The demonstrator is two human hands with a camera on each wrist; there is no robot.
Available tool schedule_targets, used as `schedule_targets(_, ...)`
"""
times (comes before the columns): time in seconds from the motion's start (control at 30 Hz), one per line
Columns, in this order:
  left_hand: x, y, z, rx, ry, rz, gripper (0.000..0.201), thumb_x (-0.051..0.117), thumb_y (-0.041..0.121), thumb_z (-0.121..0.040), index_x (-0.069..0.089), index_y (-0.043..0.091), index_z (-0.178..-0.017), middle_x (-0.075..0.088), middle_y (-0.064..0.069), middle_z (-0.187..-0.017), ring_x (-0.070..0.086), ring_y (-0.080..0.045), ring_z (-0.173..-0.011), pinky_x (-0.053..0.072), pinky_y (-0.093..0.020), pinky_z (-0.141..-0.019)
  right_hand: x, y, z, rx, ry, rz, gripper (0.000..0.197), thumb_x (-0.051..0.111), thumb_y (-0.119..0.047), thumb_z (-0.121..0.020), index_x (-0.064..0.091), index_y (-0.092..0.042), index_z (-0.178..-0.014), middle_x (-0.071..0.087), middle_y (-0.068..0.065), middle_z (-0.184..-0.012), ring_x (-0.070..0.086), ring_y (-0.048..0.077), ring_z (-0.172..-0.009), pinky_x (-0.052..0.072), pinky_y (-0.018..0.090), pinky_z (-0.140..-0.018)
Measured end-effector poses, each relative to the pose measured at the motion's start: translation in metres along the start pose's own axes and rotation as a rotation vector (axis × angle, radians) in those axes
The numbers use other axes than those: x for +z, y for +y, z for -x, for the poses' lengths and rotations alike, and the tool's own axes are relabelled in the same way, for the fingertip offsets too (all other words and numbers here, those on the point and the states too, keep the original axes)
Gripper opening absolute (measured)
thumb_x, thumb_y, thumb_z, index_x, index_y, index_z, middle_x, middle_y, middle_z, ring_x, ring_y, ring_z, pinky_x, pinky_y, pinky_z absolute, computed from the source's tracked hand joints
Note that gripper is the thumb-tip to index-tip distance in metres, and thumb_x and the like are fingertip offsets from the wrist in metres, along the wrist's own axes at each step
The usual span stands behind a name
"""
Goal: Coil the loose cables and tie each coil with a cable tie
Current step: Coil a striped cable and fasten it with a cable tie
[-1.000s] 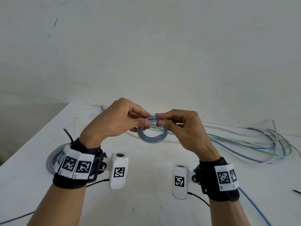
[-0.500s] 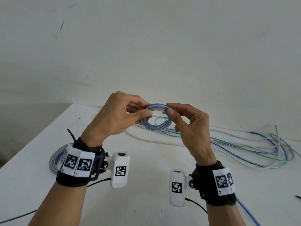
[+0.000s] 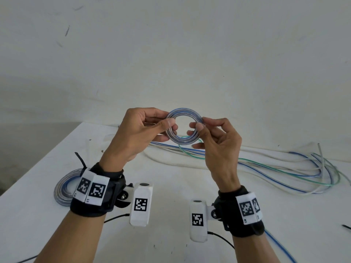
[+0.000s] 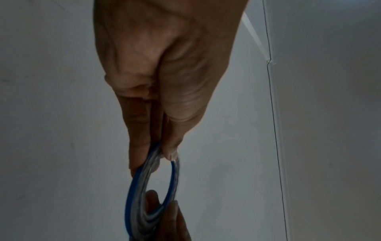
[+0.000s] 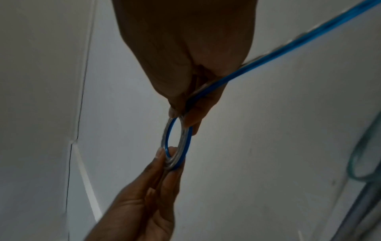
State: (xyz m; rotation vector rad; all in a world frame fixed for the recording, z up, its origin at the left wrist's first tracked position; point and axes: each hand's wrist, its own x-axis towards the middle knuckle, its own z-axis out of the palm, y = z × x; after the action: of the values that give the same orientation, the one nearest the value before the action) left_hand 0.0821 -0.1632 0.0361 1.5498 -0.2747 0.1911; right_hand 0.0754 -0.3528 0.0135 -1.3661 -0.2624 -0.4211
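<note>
Two hands are holding one small coil (image 3: 183, 128) up in the air, above the table (image 3: 171, 243) and between the person and the wall (image 3: 171, 44). The left hand (image 3: 136, 133) is pinching the coil's left side between thumb and fingers; the right hand (image 3: 218, 145) is pinching its right side the same way. In the right wrist view a blue cable (image 5: 288, 47) is running out from under the right fingers (image 5: 191, 119) and away — so this coil is, by my reading, not yet fully wound, and no tie is showing on it.

As for progress: one finished coil (image 3: 63, 188) is lying flat on the table just behind the left wrist, with a black tie (image 3: 80, 161) sticking up beside it; whether that tie is cinched round it I cannot tell, since the wristband is covering the joint. A loose bundle (image 3: 275, 171) of blue, green and pale cables is sprawling across the right half of the table, well apart from the hands — that is the bulk of what is left, after the coil in hand is tied.

The table is white and matte, lightly speckled, with thin black leads trailing from the wrist cameras. The wall behind is plain off-white, scuffed with a few dark marks.
</note>
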Motion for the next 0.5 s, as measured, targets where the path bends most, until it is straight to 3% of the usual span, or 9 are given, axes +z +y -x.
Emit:
schedule_targets(0.17,0.001,-0.002,0.0,-0.029,-0.037,-0.007,0.017,0.071,0.01,-0.091,0.073,0.001,-0.105,0.078,-0.015,-0.089,0.077,-0.026,-0.084,0.062,-0.031,-0.072,-0.003,0.001,-0.003,-0.051,0.014,0.002,0.007,0.07,-0.005,-0.093,0.067,-0.011,-0.093,0.079,0.009,-0.087,0.077,0.025,-0.076,0.053,0.024,-0.054)
schedule_targets(0.3,-0.006,-0.003,0.001,-0.059,-0.168,-0.103,0.041,0.074,0.024,-0.082,0.071,0.006,-0.118,0.078,-0.013,-0.096,0.076,-0.028,-0.093,0.062,-0.035,-0.083,-0.016,-0.001,-0.006,-0.006,-0.219,0.106,0.009,0.072,-0.003,-0.09,0.068,-0.011,-0.09,0.079,0.01,-0.084,0.076,0.026,-0.073,0.056,0.028,-0.058)
schedule_targets(0.5,-0.007,-0.007,0.002,-0.08,-0.246,-0.328,0.017,0.082,0.012,-0.082,0.078,0.008,-0.098,0.078,-0.012,-0.083,0.074,-0.021,-0.076,0.063,-0.035,-0.077,-0.023,-0.001,-0.008,0.011,-0.333,0.28,0.011,0.077,-0.002,-0.086,0.072,-0.012,-0.085,0.077,0.014,-0.082,0.075,0.027,-0.073,0.055,0.029,-0.06)
